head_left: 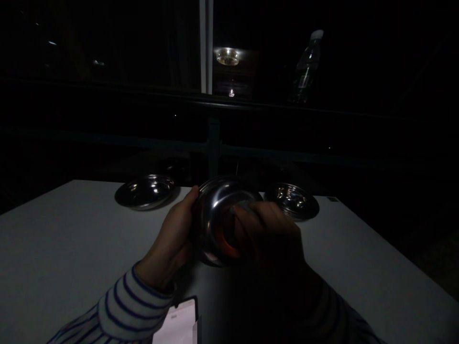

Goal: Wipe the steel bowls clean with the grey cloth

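one metal bowl [211, 220], handling underway: left fingers [188, 200] clasping rim, right fingers [268, 212] holding greyish wad [245, 205] against it. left bowl [145, 193], right bowl [296, 203]: on tabletop [71, 248], whether handled, unclear.

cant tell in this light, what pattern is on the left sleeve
dark stripes on a pale sleeve, head view

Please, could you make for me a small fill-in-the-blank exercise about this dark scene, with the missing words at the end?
1. A shiny round metal bowl is ______ the left hand and the right hand.
2. The light-coloured fabric sleeve on the left arm has a pattern of dark ______.
3. The cap of the clear plastic bottle is ______.
4. The dark-edged rectangular phone near the left wrist has a lit ______.

Missing words: between; stripes; white; screen.
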The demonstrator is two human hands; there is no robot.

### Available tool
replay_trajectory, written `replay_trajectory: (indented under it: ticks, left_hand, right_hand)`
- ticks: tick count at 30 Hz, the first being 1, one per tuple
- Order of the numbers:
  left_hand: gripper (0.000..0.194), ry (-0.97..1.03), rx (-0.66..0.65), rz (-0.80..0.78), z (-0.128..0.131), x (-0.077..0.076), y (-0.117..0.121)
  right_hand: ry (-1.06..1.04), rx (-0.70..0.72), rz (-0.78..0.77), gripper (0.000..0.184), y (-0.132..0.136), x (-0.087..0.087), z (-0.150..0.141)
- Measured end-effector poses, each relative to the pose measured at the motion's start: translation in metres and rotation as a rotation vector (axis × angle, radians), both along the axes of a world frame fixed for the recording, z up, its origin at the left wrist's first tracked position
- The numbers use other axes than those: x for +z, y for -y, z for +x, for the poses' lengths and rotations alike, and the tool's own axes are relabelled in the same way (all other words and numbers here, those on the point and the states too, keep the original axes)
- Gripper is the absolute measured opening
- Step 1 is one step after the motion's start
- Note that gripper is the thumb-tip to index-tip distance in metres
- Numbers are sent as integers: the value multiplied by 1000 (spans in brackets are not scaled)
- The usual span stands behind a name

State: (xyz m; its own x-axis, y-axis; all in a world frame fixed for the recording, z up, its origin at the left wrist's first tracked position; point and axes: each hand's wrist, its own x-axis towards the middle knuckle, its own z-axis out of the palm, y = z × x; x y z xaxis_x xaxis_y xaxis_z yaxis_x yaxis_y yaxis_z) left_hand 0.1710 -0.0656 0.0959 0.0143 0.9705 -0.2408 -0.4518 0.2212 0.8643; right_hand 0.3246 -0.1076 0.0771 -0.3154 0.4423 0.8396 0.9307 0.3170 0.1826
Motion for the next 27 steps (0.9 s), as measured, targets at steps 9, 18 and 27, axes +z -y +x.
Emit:
replay_trajectory:
  ticks: [9, 18, 27]
  left_hand:
    - [19, -14, 14, -1, 0, 3, 1]
    - [20, -6, 15, -1, 0, 1, 1]
    - [21, 33, 46, 9, -1, 6, 1]
  right_hand:
    - [18, -81, -42, 18, -2, 2, 3]
    - [31, -136, -28, 17, -3, 3, 5]
    - [37, -120, -26, 15, -4, 4, 6]
